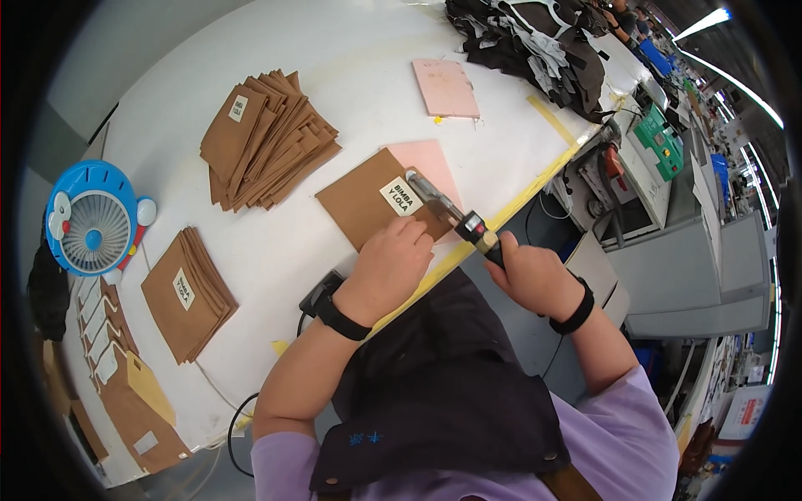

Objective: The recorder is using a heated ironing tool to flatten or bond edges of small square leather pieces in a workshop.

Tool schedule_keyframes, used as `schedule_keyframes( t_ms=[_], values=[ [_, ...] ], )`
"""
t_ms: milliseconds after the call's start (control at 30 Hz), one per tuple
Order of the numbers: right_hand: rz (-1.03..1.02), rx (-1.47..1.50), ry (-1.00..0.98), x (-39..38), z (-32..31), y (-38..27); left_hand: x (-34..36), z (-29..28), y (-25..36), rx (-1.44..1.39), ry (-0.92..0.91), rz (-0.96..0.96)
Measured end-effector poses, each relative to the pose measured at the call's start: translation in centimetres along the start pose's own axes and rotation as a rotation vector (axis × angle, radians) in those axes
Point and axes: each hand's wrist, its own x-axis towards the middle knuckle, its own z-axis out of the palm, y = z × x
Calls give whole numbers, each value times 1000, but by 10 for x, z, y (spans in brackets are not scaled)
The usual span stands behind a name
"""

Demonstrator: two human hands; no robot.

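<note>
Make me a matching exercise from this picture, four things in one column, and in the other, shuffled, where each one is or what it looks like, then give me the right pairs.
Things
1. Round fan
2. Black-handled tool
3. Single brown piece
4. Fabric heap

Place or colour
A. Held in the right hand
B. Dark with pale patches, at the far right of the white table
C. Blue-rimmed, at the left
D. Flat, under the fingers of the left hand

Right pairs: 1-C, 2-A, 3-D, 4-B
</note>
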Motion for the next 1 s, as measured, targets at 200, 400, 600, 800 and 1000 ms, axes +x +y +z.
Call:
schedule_keyframes(
  t_ms=[200, 400, 600, 800, 1000],
  values=[
    [-93, 84, 41, 76, 1, 2, 2, 1, 1, -6, -11, 10],
    [3, 119, -24, 34, 12, 3, -3, 0, -2, -8, 9, -10],
    [59, 96, -108, 4, 2, 5, 0, 3, -3, -29, -13, -8],
    [-41, 184, -101, 70, -17, -3, 1, 3, -3, -4, 49, 42],
    [-13, 184, -141, 48, -10, -1, -2, 4, -5, -15, 33, 3]
  ],
)
